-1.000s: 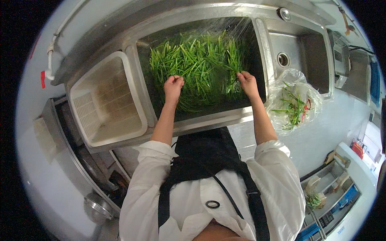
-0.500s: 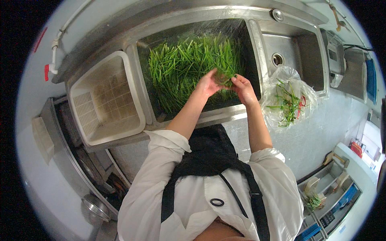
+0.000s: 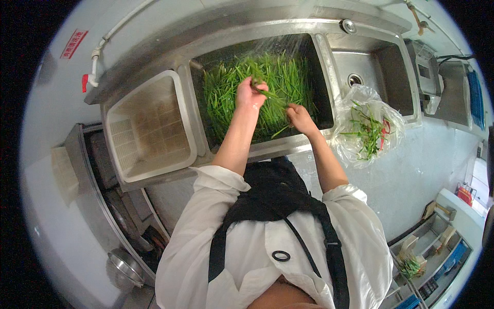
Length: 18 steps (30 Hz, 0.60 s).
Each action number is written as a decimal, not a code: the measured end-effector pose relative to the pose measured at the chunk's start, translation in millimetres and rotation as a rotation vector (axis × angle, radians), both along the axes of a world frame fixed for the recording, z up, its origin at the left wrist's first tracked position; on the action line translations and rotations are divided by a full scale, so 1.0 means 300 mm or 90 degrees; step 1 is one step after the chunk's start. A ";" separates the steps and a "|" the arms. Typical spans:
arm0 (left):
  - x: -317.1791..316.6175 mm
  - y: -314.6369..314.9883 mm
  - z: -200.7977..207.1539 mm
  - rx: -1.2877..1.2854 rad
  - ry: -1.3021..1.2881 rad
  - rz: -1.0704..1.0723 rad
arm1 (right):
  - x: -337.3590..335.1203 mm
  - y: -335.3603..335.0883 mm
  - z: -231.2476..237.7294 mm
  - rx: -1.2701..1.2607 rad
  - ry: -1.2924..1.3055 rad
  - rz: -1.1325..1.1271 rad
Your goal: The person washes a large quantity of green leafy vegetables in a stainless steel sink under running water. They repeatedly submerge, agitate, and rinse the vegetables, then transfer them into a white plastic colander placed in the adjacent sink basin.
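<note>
A steel sink (image 3: 323, 61) is filled with long green vegetable stalks (image 3: 288, 77) lying in water. My left hand (image 3: 250, 93) is raised over the middle of the pile and closed on a small bunch of stalks. My right hand (image 3: 298, 116) is lower, near the sink's front edge, gripping the other end of the same stalks. Both forearms reach up from my white sleeves and black apron.
A cream plastic crate (image 3: 149, 129) sits in the left basin. A second, smaller sink with a drain (image 3: 360, 67) lies to the right. A clear plastic bag of green trimmings (image 3: 366, 130) rests on the counter beside it. A tap (image 3: 90, 80) is on the back wall.
My hands came together from the two sides of the sink to its middle. The left hand then lifted a bunch of stalks while the right took hold of their lower end.
</note>
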<state>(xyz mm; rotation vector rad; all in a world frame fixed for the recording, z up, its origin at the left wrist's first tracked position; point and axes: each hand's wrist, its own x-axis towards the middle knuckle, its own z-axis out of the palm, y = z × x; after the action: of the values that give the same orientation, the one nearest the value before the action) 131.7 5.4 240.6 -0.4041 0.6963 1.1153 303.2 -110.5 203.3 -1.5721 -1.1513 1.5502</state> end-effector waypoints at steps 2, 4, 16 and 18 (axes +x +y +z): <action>-0.069 0.033 0.043 0.061 0.008 0.019 | 0.025 -0.024 -0.026 -0.075 0.052 -0.066; -0.141 0.062 0.084 0.146 0.063 0.033 | 0.064 -0.062 -0.027 -0.107 0.154 -0.147; -0.147 -0.004 0.239 0.263 0.210 -0.078 | -0.089 0.104 0.397 0.039 0.334 -0.126; -0.106 -0.034 0.273 0.325 0.320 -0.082 | -0.139 0.125 0.466 0.108 0.225 -0.069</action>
<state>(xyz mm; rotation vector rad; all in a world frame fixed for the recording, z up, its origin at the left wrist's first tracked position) 99.8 -4.9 322.5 0.3646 0.8252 1.2327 261.6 -73.1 343.3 -1.1724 -0.9552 1.5387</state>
